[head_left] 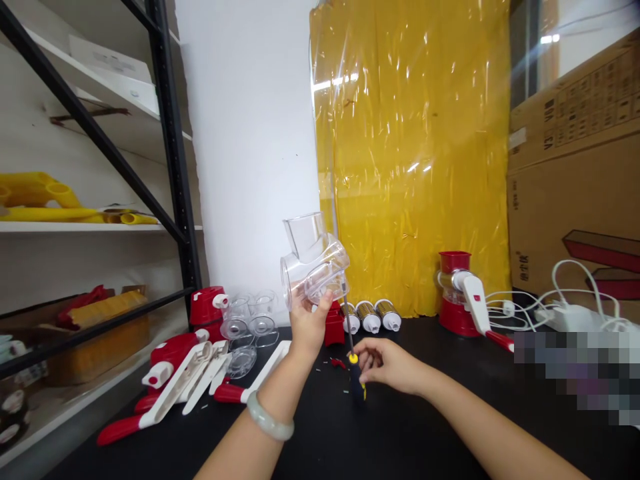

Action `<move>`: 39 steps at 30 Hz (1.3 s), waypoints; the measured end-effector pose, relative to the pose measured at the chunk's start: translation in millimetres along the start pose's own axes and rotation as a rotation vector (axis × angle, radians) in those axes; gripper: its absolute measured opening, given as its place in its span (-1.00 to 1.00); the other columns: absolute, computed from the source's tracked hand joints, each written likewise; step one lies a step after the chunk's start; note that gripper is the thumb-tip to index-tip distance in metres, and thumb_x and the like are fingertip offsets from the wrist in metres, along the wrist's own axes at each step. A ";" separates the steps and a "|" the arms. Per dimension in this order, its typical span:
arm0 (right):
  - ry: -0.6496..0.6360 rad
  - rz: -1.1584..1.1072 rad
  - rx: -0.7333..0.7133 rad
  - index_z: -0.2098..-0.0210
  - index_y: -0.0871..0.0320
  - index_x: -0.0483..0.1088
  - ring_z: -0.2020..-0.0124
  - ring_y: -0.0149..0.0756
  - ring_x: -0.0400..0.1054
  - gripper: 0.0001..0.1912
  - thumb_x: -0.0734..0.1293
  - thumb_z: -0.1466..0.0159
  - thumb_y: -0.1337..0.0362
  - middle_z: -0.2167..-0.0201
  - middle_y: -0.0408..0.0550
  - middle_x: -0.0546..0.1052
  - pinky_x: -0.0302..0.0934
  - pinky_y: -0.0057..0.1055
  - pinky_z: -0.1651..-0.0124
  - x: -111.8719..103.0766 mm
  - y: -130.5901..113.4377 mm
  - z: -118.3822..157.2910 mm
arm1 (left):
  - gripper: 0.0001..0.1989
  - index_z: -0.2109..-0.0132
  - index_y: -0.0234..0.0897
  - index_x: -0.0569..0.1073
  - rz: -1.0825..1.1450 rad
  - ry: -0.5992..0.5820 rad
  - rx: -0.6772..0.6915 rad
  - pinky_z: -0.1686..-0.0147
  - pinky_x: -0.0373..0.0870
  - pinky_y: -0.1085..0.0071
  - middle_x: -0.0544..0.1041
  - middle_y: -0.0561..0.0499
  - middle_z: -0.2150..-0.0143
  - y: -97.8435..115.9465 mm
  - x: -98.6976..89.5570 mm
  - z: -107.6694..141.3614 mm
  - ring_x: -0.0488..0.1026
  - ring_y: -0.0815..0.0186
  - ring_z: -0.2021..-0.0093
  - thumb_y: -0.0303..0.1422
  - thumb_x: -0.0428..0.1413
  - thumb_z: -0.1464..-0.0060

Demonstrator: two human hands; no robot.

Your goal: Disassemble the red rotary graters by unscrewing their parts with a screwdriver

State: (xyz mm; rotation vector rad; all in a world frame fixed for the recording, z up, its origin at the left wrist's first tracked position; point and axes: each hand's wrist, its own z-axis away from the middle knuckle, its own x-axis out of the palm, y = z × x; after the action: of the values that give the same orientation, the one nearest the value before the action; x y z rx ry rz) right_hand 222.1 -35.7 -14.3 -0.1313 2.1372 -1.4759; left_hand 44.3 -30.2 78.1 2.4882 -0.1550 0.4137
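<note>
My left hand (309,325) is wrapped round the lower side of a clear plastic rotary grater housing (305,241), held up above the table with its hopper pointing upward. In my right hand (385,361) is a screwdriver (357,381) with a dark blue and yellow handle, gripped between thumb and fingers. Its shaft points up and the tip reaches the housing's right edge; whether it sits in a screw I cannot tell. Below the hands lie a small red piece (338,363) and several tiny screws (346,392).
Several grater drums (371,317) lie behind a red part (334,327). Left are red bases (206,308), white crank handles (173,387) and clear parts (250,323). An assembled grater (456,307), white cables (520,303) and a cardboard box (570,200) stand right. Shelving (173,133) borders the left.
</note>
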 end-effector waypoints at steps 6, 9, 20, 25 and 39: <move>-0.021 0.012 -0.134 -0.14 0.07 0.25 -0.02 -0.24 0.34 -0.32 0.46 -0.03 0.33 0.02 -0.01 0.46 0.26 -0.28 0.02 -3.4 -7.1 4.2 | -0.62 0.15 -0.22 0.40 0.020 -0.023 -0.013 -0.01 0.37 0.25 0.55 -0.05 0.15 2.2 9.5 1.5 0.51 0.22 0.11 -0.26 0.30 0.14; -0.027 -0.025 -0.057 -0.01 0.16 0.34 0.25 -0.30 0.42 -0.50 0.43 -0.07 0.30 0.31 -0.10 0.50 0.28 -0.25 0.07 -3.8 -8.0 2.3 | -0.62 0.12 -0.22 0.38 0.012 -0.060 0.003 -0.03 0.36 0.24 0.54 -0.07 0.13 0.4 11.4 1.4 0.51 0.22 0.09 -0.25 0.28 0.09; 0.044 -0.024 -0.095 0.02 0.17 0.32 0.26 -0.23 0.43 -0.41 0.51 0.00 0.14 0.37 -0.11 0.48 0.27 -0.18 0.04 -1.2 -6.1 -0.1 | -0.62 0.11 -0.26 0.37 -0.176 -0.089 0.129 -0.06 0.34 0.22 0.48 -0.09 0.10 -8.1 6.7 -1.4 0.47 0.20 0.05 -0.23 0.24 0.06; 0.096 0.061 -0.141 -0.10 0.09 0.25 -0.10 -0.12 0.28 -0.17 0.57 0.12 0.15 -0.01 0.04 0.41 0.20 -0.16 -0.10 -2.4 -4.2 2.5 | -0.59 0.09 -0.24 0.34 -0.142 -0.100 0.149 0.00 0.38 0.26 0.48 -0.07 0.11 -5.7 3.8 -3.3 0.48 0.25 0.10 -0.26 0.25 0.07; 0.028 -0.105 -0.103 0.28 0.19 0.41 0.30 -0.31 0.40 -0.79 0.39 -0.05 0.37 0.33 -0.07 0.52 0.25 -0.29 0.12 6.3 -2.3 -3.2 | -0.59 0.10 -0.25 0.36 -0.157 -0.089 0.156 -0.01 0.37 0.27 0.48 -0.06 0.10 -7.3 0.4 -6.0 0.48 0.24 0.08 -0.20 0.24 0.07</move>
State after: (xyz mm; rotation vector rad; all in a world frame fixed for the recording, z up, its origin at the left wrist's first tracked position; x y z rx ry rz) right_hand 214.7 -36.2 -13.8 -0.2653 2.2607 -1.4332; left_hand 44.6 -20.8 78.9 2.6503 0.0391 0.2576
